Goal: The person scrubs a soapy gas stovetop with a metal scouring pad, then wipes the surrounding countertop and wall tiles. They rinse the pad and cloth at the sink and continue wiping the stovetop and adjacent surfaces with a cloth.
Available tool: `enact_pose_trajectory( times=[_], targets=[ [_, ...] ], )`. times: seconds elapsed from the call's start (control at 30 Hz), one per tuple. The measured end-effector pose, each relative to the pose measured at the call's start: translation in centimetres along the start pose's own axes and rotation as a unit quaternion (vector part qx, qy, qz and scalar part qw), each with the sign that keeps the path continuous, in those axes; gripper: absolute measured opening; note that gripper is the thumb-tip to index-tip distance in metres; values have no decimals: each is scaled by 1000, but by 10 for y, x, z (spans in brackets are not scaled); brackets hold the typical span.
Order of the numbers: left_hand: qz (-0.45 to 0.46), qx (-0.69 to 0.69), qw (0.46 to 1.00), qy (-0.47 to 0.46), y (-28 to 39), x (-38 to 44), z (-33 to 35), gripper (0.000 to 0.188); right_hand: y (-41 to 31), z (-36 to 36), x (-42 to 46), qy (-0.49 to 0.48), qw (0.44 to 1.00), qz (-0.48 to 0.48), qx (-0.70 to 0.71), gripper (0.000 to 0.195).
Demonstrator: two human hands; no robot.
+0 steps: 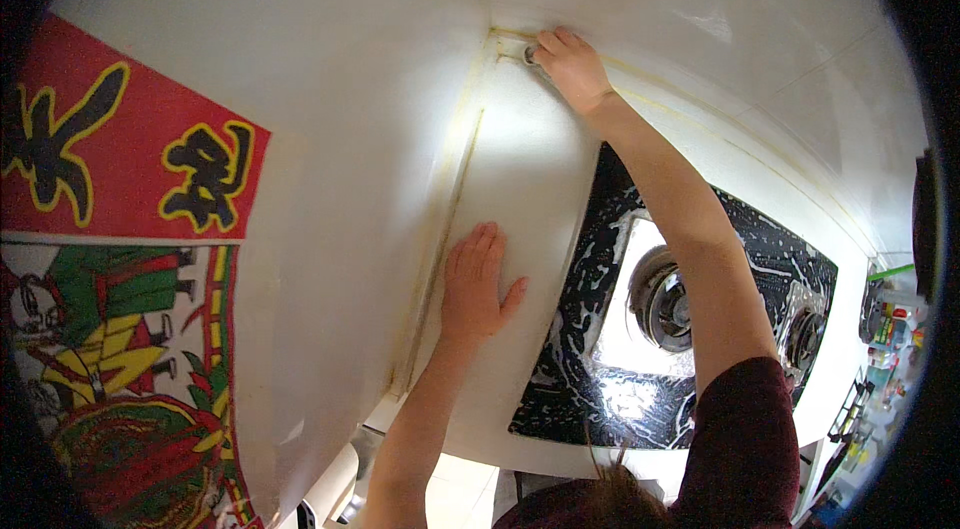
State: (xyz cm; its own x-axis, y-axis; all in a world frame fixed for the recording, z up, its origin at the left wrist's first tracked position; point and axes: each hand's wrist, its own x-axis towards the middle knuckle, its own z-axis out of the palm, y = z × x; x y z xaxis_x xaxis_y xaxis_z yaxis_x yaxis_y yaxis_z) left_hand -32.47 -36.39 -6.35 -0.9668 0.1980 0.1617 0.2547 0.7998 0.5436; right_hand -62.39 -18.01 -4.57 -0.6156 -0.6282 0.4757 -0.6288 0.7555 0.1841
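At the back corner of the white countertop (529, 176), my right hand (574, 68) grips a small grey scrubbing pad (530, 54). My fingers hide most of it, so its exact kind cannot be told. It is against the ledge along the back wall, close to yellowish stained seams. My left hand (474, 285) lies flat on the countertop near the left wall, thumb apart and nothing in it. To the right is a black gas cooktop (570, 349) streaked with white suds. My right forearm passes over it and covers part of the near burner (664, 304).
A second burner (806, 338) is farther right. Bottles and other kitchen goods (892, 334) crowd the right edge. On the left wall (337, 191) hangs a red paper banner (142, 146) bearing writing, above a colourful printed picture (127, 379). Yellow-brown grime lines the wall joint (431, 289).
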Motion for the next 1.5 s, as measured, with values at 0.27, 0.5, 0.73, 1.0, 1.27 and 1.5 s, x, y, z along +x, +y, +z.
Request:
enact_pose_trajectory(
  times=[0.27,0.5,0.73,1.0,1.27,1.5],
  targets=[
    [8,-5,1000,3,7,0,-2,67,-7,8,18,-43,999,22,23,22],
    [-2,3,1000,-28,9,5,-3,68,-8,11,29,-40,996,-19,78,17],
    [3,5,1000,-8,6,0,-7,72,2,1,-9,-8,1000,2,17,19],
    [2,11,1000,-17,10,5,-2,71,-11,11,28,-70,996,-14,47,14],
    [24,37,999,5,12,4,-8,66,40,-1,-66,-4,999,41,18,19],
    [28,33,999,33,0,-3,2,68,5,-58,-50,-1,960,217,174,22]
  ],
)
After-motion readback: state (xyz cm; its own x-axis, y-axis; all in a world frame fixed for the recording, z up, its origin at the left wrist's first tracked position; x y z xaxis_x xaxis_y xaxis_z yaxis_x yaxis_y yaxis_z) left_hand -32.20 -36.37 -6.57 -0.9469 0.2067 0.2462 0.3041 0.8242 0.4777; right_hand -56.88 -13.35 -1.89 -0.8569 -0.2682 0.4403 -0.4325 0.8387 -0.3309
